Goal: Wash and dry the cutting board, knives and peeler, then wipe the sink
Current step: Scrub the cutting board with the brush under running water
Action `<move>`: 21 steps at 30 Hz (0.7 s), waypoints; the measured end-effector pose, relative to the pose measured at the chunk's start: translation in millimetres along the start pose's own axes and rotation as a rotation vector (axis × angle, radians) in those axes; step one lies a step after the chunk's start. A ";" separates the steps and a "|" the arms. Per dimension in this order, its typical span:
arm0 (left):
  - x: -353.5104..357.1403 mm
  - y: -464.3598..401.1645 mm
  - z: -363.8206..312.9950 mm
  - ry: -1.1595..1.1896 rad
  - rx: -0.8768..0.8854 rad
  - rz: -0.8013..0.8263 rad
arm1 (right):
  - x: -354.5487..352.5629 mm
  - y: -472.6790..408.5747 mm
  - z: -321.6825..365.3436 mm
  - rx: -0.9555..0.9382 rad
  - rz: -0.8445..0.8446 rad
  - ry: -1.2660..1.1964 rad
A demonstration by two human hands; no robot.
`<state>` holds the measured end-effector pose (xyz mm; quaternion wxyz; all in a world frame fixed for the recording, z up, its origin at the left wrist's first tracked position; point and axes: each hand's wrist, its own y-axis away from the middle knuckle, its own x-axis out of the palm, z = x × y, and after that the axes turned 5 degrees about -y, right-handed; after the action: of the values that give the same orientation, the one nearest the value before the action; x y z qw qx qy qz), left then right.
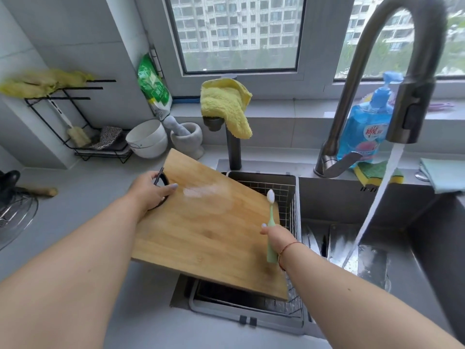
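Left hand (151, 190) fingers gripping cutting board (208, 222) over wire basket (289, 197); right hand (275, 235) fingers around green brush (271, 222).

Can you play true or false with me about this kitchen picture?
1. Water runs from the tap. True.
2. The left hand holds the board. True.
3. The right hand holds a knife. False: it holds a green brush.
4. The yellow cloth lies in the sink. False: it hangs over a small spout behind the sink.
5. The board lies flat on the counter. False: it is tilted over a wire basket.
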<state>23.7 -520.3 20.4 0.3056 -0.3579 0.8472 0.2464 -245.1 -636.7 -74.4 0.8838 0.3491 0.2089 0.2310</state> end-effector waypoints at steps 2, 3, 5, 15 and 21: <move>2.9 -5.0 0.8 -0.063 0.013 -0.001 | 1.8 -0.9 0.5 -0.019 0.004 0.005; 3.0 -7.7 -0.7 -0.085 0.015 -0.008 | 2.4 -1.7 0.4 -0.018 0.016 -0.008; 1.1 -9.3 -5.5 -0.161 0.015 -0.032 | 4.1 -1.5 -1.6 -0.007 0.046 -0.050; -11.8 -18.8 2.4 -0.409 -0.016 -0.126 | 29.7 -4.1 0.2 -0.011 0.135 -0.236; -11.3 -12.4 -9.8 -0.628 -0.064 -0.174 | 34.8 -0.9 2.2 -0.034 0.152 -0.233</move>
<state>36.0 -529.1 32.6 0.5605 -0.3449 0.6695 0.3443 -215.7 -619.2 -80.8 0.8878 0.3733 0.0737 0.2589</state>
